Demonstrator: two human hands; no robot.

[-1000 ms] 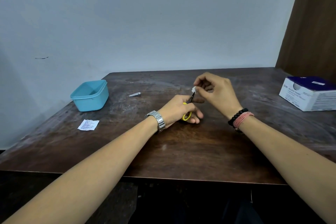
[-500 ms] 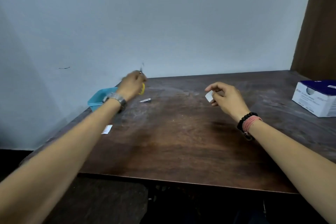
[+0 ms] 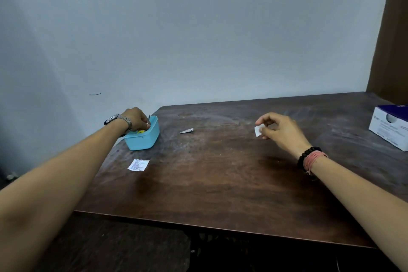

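A person's two bare arms reach over a dark wooden table (image 3: 220, 183), seen from a head camera.

The left hand (image 3: 135, 118), with a metal watch (image 3: 117, 118) on its wrist, dips into a small blue tub (image 3: 144, 141) at the far left corner of the table. Its fingers curl down around a pair of scissors (image 3: 140, 132). The yellow handles sit low inside the tub and the blade tip points up beside the knuckles. The grip looks closed on the scissors, probably so they can be set down in the tub out of the way.

The right hand (image 3: 280, 130), with bead and cord bracelets (image 3: 309, 159) on its wrist, hovers above the table to the right of centre. Thumb and fingertips pinch a small white scrap (image 3: 258, 130), holding it up off the surface. It seems kept ready for whatever follows once the other hand is free.

A metal nail clipper (image 3: 186, 131) lies flat on the table just right of the tub, apart from both hands. A printed paper slip (image 3: 138, 165) lies near the tub, on its near side. A white and purple box (image 3: 388, 130) sits at the far right edge, well away from the work.
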